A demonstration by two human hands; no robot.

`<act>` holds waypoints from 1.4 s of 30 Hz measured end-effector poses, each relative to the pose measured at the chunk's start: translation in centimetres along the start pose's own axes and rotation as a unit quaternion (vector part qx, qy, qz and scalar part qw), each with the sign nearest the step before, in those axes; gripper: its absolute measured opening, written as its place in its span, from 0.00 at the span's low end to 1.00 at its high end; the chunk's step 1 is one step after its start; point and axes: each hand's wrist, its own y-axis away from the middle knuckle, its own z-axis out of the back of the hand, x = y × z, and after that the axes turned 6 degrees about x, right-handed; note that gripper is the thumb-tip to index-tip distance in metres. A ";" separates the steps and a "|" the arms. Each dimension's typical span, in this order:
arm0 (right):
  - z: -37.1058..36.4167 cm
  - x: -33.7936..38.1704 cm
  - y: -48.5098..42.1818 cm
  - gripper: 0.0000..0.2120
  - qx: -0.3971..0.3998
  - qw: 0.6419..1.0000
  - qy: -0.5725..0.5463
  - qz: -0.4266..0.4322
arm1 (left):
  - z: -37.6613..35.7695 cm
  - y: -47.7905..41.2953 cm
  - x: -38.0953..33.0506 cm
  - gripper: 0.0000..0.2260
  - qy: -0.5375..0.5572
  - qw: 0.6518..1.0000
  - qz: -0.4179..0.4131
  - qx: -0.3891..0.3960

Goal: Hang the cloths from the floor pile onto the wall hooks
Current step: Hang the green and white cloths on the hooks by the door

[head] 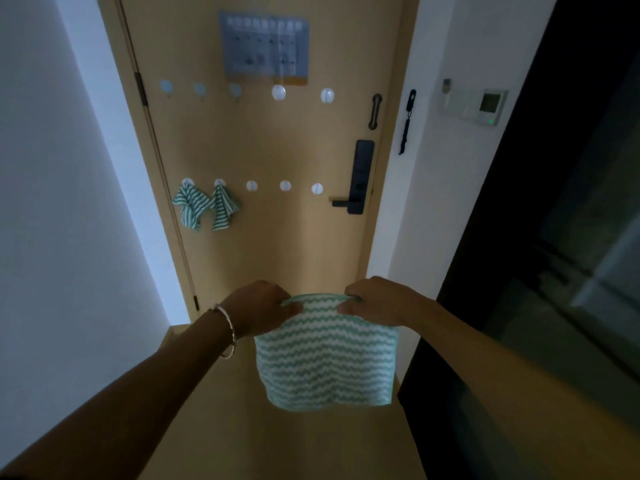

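A green-and-white wavy-striped cloth [325,355] hangs flat in front of me, held by its top edge. My left hand [258,311] pinches its upper left corner and my right hand [375,301] pinches the upper right. On the tan door [277,140] ahead are two rows of round stick-on hooks. In the lower row, two striped cloths [189,207] [222,209] hang from the two leftmost hooks; the hook beside them [251,186] and two more to its right are bare. The upper row of hooks [278,92] holds nothing. The floor pile is out of view.
A dark lock with lever handle [358,178] sits at the door's right edge, a pull bar [375,110] above it. A paper notice [265,46] is stuck high on the door. White walls flank the door; a wall panel [490,105] and dark glass are at right.
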 end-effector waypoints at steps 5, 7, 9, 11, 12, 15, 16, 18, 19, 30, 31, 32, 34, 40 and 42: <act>4.6 -1.8 -7.5 0.23 -0.051 0.998 -0.040 -0.025 | 3.6 -9.3 4.4 0.14 0.003 0.996 -0.050 -0.067; 4.7 -2.6 -10.1 0.21 -0.031 0.999 -0.013 -0.032 | 3.8 -11.7 5.6 0.12 0.013 0.996 -0.056 -0.069; 5.5 -3.5 -12.7 0.20 -0.051 0.998 0.000 -0.032 | 4.1 -14.3 6.9 0.11 0.017 0.995 -0.049 -0.086; 6.7 -4.3 -15.6 0.20 -0.075 0.997 0.008 -0.028 | 4.6 -16.9 8.5 0.12 0.027 0.993 -0.044 -0.109; 7.1 -4.5 -17.1 0.20 -0.071 0.997 0.017 -0.023 | 4.7 -18.0 9.3 0.13 0.033 0.992 -0.044 -0.114; 8.0 -5.8 -22.0 0.20 -0.043 0.998 0.036 -0.005 | 4.5 -21.2 11.7 0.16 0.011 0.994 -0.026 -0.110; 8.4 -6.3 -23.8 0.20 -0.037 0.999 0.033 0.002 | 4.6 -22.3 12.6 0.16 -0.003 0.994 -0.012 -0.106; 9.7 -7.1 -27.8 0.20 -0.028 0.999 0.020 0.016 | 5.1 -24.6 14.7 0.15 -0.022 0.995 0.014 -0.101; 10.5 -7.4 -30.0 0.20 -0.021 0.999 0.012 0.025 | 5.5 -26.0 15.9 0.14 -0.023 0.994 0.026 -0.108; 19.2 -9.3 -50.1 0.16 0.016 0.990 -0.002 0.140 | 10.8 -38.9 25.7 0.11 -0.060 0.969 0.173 -0.164; 19.1 -9.4 -51.5 0.15 0.023 0.989 0.003 0.143 | 10.7 -39.6 26.6 0.10 -0.041 0.968 0.189 -0.161; 19.2 -9.4 -53.0 0.15 0.026 0.989 0.005 0.148 | 10.7 -40.5 27.6 0.10 -0.016 0.966 0.202 -0.164; 19.3 -9.4 -55.9 0.13 0.023 0.988 -0.008 0.151 | 10.9 -42.3 29.7 0.10 0.015 0.962 0.210 -0.172; 20.3 -9.3 -64.0 0.07 0.009 0.988 -0.042 0.146 | 10.6 -47.6 36.1 0.09 0.019 0.965 0.177 -0.191; 21.1 -9.6 -66.7 0.05 0.002 0.988 -0.044 0.147 | 11.0 -49.9 38.5 0.09 0.013 0.969 0.151 -0.195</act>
